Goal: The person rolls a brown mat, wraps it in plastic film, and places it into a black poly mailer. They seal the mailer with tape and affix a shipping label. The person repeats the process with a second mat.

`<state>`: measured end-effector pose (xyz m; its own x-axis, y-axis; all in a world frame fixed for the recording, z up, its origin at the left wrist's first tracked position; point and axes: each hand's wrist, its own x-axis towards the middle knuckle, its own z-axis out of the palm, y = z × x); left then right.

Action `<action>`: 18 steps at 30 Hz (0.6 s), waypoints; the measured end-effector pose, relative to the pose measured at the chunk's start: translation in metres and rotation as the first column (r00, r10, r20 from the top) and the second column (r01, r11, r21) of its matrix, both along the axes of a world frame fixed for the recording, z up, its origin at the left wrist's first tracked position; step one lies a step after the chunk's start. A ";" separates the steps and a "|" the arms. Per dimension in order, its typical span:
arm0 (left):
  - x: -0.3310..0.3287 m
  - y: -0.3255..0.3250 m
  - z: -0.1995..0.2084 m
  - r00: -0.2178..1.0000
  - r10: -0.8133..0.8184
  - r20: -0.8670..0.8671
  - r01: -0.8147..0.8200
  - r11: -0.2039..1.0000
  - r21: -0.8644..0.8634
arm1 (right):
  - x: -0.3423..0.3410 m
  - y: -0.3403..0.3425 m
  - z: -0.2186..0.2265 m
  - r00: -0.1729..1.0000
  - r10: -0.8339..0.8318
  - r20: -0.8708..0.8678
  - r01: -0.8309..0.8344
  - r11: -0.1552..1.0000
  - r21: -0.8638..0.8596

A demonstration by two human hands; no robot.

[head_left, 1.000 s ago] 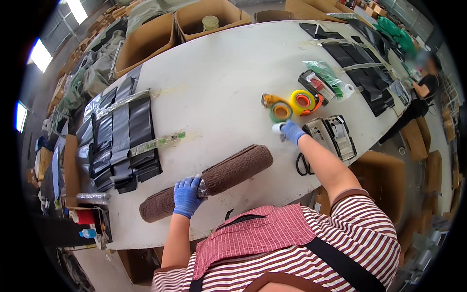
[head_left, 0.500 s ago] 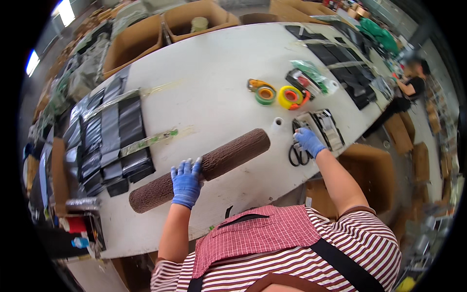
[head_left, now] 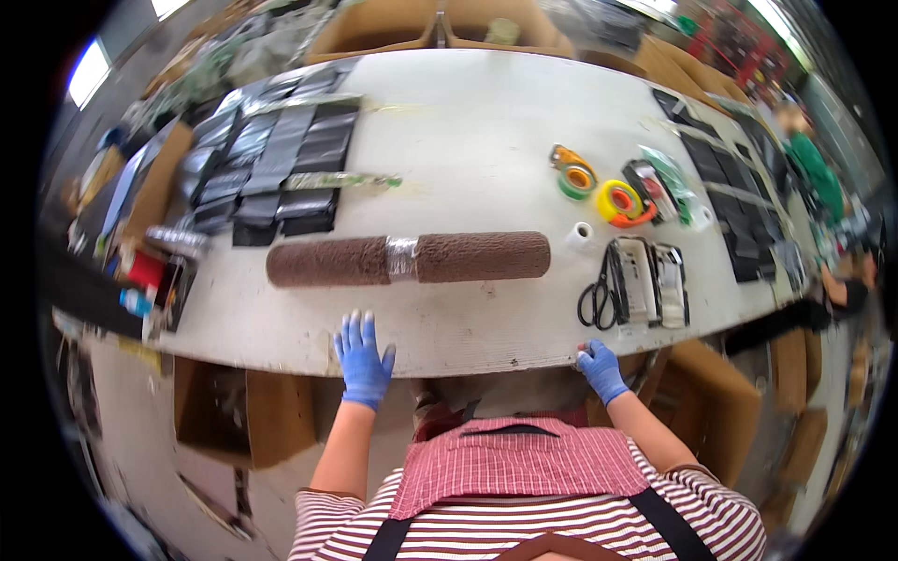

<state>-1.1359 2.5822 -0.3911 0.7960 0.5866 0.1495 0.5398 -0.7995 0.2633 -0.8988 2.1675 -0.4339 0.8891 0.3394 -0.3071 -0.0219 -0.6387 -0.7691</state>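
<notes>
Brown roll (head_left: 327,263) — rough, matt, cloth-like pile; clear band (head_left: 402,259) round it — glossy plastic film; black sheets (head_left: 329,140): shiny, creased plastic; tabletop (head_left: 468,178): smooth, smudged; carton (head_left: 281,418): matt cardboard

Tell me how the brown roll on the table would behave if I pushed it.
The brown roll would probably roll, being cylindrical. The shiny wrap around its middle should keep it from unrolling. Its textured surface likely won't feel slippery.

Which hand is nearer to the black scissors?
Right. The right hand is just on the near side of the scissors, at the edge of the white table; the left hand is well to their left, in front of the brown roll.
</notes>
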 end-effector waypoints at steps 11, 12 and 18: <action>-0.110 -0.292 -0.111 0.957 -0.261 -0.124 0.082 0.658 -0.748 | -0.058 -0.085 -0.038 0.884 0.357 -0.303 -0.378 0.926 -0.013; -0.109 -0.305 -0.117 0.953 -0.287 -0.094 0.124 0.656 -0.745 | -0.064 -0.103 -0.062 0.874 0.380 -0.303 -0.426 0.899 -0.102; -0.128 -0.324 -0.224 0.950 -0.216 -0.227 -0.082 0.528 -0.845 | -0.068 -0.137 -0.158 0.857 0.213 -0.469 -0.317 0.936 -0.155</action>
